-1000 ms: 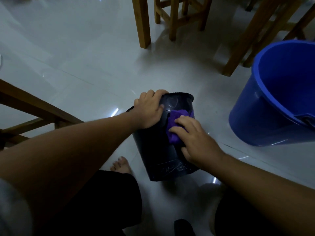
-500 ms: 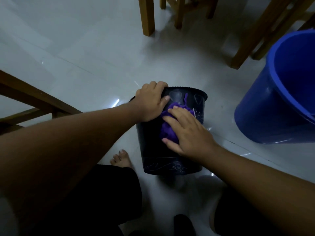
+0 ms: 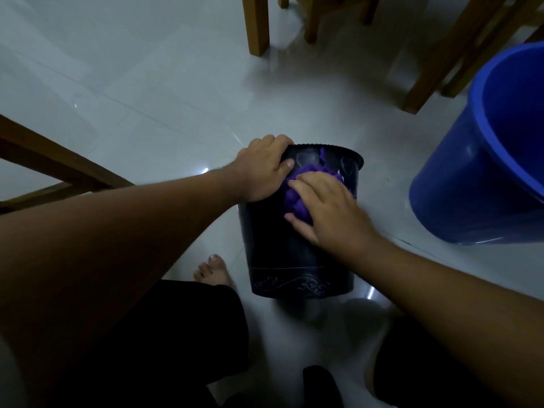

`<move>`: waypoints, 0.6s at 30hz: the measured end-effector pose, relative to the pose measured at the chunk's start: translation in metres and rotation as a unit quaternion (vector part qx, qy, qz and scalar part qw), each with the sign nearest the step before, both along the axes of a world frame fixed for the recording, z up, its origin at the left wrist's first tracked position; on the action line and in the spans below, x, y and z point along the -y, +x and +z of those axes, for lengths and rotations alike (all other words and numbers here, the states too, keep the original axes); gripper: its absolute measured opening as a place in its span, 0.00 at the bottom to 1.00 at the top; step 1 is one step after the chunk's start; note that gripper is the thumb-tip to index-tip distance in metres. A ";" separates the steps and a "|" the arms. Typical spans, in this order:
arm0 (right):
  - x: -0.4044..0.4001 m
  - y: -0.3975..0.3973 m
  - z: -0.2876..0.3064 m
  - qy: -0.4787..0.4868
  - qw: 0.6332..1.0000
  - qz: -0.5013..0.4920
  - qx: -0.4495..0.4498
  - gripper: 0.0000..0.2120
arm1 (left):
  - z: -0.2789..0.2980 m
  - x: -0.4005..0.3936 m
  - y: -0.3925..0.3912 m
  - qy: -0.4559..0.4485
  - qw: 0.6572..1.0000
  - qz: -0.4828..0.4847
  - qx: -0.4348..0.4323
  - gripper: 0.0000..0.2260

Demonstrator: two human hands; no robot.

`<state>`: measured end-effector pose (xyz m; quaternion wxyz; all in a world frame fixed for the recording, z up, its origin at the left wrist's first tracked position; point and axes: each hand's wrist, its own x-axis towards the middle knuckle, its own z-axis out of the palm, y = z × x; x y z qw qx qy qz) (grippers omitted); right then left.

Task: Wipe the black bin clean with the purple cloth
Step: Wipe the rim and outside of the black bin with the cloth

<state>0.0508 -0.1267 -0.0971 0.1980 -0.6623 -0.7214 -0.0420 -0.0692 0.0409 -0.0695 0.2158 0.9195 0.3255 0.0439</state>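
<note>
Clamped on rim of black bin (image 3: 282, 248), our left hand (image 3: 262, 172) steadies it at 10 o'clock side. Our right hand (image 3: 326, 207) presses bunched purple cloth (image 3: 297, 198) flat against upper wall, fingers spread. Bin stands on tiled floor (image 3: 147, 98); blue bucket (image 3: 459, 184) at 3 o'clock, apart; bare foot (image 3: 213, 272) at 7 o'clock.

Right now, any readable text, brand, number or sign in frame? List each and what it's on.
None readable.
black bin: only a pale scroll pattern on the band near its base and faint heart shapes near the rim, no letters.
purple cloth, under the right hand: no label showing.
blue bucket: plain wall, no print visible.
left hand covers part of the bin's rim; anything under it is hidden.
</note>
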 end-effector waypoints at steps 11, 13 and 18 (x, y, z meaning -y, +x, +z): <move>0.004 0.004 0.001 -0.005 1.000 0.010 0.002 0.26 | 0.003 0.002 0.003 -0.026 1.000 0.004 -0.013 0.18; 0.005 -0.001 0.002 -0.016 0.999 -0.025 -0.022 0.28 | 0.002 0.002 0.002 -0.028 1.000 0.000 -0.007 0.17; 0.052 -0.021 -0.017 -0.017 0.990 0.135 0.040 0.27 | -0.005 -0.002 -0.012 -0.020 1.000 0.010 -0.006 0.21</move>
